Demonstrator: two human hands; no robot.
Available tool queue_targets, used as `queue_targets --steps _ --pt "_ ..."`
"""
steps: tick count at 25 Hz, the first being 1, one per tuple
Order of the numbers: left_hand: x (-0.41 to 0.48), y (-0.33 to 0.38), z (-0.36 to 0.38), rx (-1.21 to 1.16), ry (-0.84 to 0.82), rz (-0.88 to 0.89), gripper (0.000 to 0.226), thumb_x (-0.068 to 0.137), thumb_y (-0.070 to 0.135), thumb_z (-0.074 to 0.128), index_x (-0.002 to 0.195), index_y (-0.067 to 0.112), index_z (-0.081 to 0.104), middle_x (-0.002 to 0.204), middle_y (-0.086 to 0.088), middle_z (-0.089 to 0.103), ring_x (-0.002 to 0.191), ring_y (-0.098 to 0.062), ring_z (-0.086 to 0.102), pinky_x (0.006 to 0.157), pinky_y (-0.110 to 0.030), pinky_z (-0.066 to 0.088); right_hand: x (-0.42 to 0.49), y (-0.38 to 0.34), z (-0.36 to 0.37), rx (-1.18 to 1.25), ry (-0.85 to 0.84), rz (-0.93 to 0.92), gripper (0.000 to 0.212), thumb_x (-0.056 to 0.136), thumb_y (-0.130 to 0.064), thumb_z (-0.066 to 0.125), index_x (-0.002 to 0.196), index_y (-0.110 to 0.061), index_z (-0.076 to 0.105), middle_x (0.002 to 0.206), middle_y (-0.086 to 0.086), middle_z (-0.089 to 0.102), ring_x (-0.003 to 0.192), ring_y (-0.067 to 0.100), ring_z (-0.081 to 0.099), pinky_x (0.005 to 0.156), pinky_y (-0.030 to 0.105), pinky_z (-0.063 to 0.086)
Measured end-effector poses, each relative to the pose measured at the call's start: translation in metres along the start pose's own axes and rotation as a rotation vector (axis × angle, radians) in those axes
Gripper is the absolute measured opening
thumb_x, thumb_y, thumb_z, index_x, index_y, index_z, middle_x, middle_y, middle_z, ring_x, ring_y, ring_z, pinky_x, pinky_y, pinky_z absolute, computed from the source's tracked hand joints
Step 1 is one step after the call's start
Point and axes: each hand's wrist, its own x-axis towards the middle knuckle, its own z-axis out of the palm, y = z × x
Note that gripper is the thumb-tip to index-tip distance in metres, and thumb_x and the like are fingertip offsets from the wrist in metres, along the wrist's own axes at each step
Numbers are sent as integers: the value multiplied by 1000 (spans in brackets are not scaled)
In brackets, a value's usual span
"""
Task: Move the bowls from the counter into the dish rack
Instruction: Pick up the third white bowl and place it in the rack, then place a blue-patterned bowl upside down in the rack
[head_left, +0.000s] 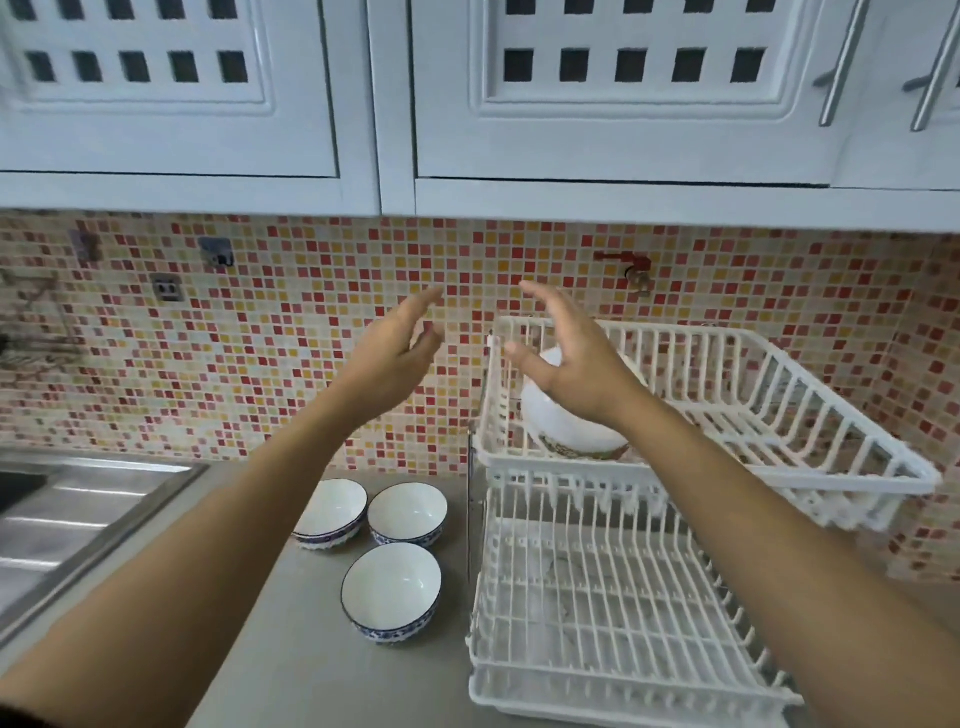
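Observation:
Three white bowls with blue patterned outsides stand upright on the grey counter: one at the back left, one beside it, one nearer me. A white two-tier dish rack stands to their right. One bowl lies upside down in the left end of the upper tier. My left hand is raised in front of the tiled wall, fingers apart, holding nothing. My right hand hovers just above the upturned bowl, fingers spread and empty.
A steel sink with drainboard lies at the left. The lower rack tier holds no dishes. White wall cabinets hang overhead. A mosaic backsplash with hooks and a red tap runs behind.

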Motion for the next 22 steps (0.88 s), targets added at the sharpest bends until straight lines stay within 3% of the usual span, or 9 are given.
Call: queue_targets --steps 5,9,13,16,18,22 --pt "-35 -50 -47 -25 43 -132 46 100 31 33 145 21 28 153 -1 34 139 -21 35 107 -32 32 12 -51 90 127 -52 31 57 96 -29 48 146 -18 24 154 3 24 140 17 24 103 22 17" --pt "-70 -105 -48 19 -46 -268 47 100 30 34 145 16 29 151 -7 37 136 -26 39 108 -38 35 -3 -51 168 273 -94 264 60 95 -31 49 146 -14 22 154 6 24 139 20 28 111 34 26" --pt "-104 -175 -10 72 -222 -443 47 99 25 37 144 9 32 149 -12 39 136 -28 38 109 -33 30 -38 -9 247 224 -156 589 59 93 -33 51 143 -10 28 147 11 34 134 25 36 105 33 31" --pt "-127 -221 32 131 -373 -549 45 99 22 38 140 3 37 142 -20 47 130 -34 44 103 -33 35 -67 27 293 242 -200 824 55 90 -29 55 136 -5 38 137 12 46 126 29 47 95 28 38" --pt "-143 -238 62 162 -457 -603 44 99 23 38 136 1 38 134 -24 53 124 -38 48 97 -35 38 -82 48 315 171 -265 973 62 89 -35 54 138 -3 35 140 14 44 127 32 45 98 32 38" --pt "-159 -261 115 141 -517 -813 48 99 31 33 133 -3 36 131 -27 53 125 -39 46 99 -37 38 -99 89 355 67 -360 1110 69 85 -51 50 135 -3 42 136 17 50 123 33 50 99 35 41"
